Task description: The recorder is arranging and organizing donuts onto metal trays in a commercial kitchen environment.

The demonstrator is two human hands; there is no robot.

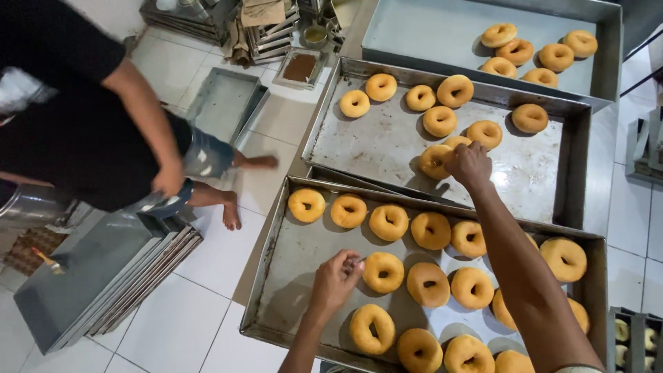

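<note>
Three metal trays hold golden ring donuts. On the near tray donuts lie in rows. My left hand hovers over this tray with fingers pinched, touching the edge of a donut in the second row. My right hand reaches to the middle tray and grips a donut lying there beside another donut. More donuts sit along that tray's far side. The far tray has several donuts in its right corner.
Another person in black top and torn jeans bends at the left, barefoot on white tiles, a hand near a stack of empty trays. Further trays and tins lie on the floor at the top. A rack with donuts stands bottom right.
</note>
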